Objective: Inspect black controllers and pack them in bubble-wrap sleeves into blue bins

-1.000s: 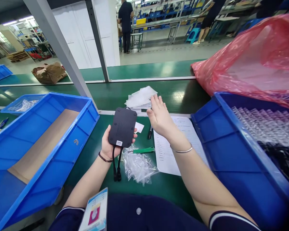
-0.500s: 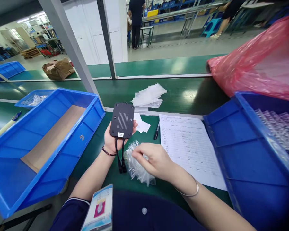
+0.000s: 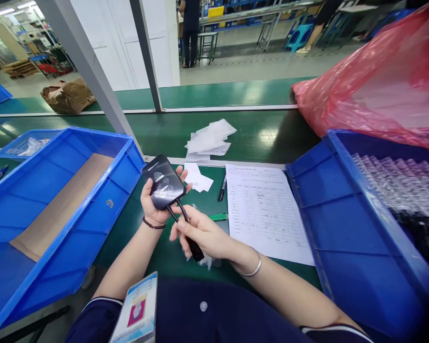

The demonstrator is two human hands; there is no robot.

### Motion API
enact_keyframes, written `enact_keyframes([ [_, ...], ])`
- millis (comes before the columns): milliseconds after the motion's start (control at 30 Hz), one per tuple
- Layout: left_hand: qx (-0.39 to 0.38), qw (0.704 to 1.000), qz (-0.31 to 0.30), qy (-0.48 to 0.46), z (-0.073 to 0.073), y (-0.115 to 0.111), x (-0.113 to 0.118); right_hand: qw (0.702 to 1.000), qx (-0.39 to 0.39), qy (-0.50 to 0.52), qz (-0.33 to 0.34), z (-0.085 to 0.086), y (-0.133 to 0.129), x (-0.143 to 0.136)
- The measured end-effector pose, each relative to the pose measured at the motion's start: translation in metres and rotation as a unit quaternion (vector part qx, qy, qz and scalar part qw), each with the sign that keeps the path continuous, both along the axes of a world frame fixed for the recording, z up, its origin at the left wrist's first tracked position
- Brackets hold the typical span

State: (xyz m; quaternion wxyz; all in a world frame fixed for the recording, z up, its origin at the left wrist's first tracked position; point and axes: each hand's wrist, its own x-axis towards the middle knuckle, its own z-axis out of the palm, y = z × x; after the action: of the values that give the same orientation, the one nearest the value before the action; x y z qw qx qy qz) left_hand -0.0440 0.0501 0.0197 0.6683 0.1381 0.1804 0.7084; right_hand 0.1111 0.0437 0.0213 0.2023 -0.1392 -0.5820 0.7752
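Observation:
A flat black electronic device [image 3: 169, 188] lies across my left hand [image 3: 153, 206], its glossy face with white printed graphics turned up. The thumb and fingers of that hand hold it at its sides. Two short black cables [image 3: 181, 208] come out of the device's near end. My right hand [image 3: 205, 234] is closed around these cables, with their connector ends [image 3: 196, 251] hanging below the fingers. Clear plastic bags [image 3: 210, 262] lie on the green bench under my right hand, mostly hidden by it. A green strip-like object [image 3: 219, 217] shows just beyond that hand.
A blue bin [image 3: 103, 205] with cardboard inside stands left. Another blue bin [image 3: 303, 205] at right holds clear packs, with a red plastic bag [image 3: 343, 95] behind. A printed sheet [image 3: 264, 214], a black marker [image 3: 222, 188], white cards [image 3: 198, 178] and translucent sleeves [image 3: 212, 138] lie between.
The device has been turned over, from its ribbed, screwed back to its glossy printed face. My right hand has moved from above the plastic bags onto the cables. The view has shifted slightly right.

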Motion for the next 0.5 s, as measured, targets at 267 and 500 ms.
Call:
enact_keyframes([
  [267,-0.026,0.996,-0.022,0.085,0.017,-0.002,-0.027,0.839,0.438,-0.321,-0.044,-0.016,0.064,0.042],
  [500,-0.013,0.988,-0.092,0.121,0.017,-0.007,-0.025,0.837,0.427,-0.342,-0.023,-0.045,0.065,0.031],
])
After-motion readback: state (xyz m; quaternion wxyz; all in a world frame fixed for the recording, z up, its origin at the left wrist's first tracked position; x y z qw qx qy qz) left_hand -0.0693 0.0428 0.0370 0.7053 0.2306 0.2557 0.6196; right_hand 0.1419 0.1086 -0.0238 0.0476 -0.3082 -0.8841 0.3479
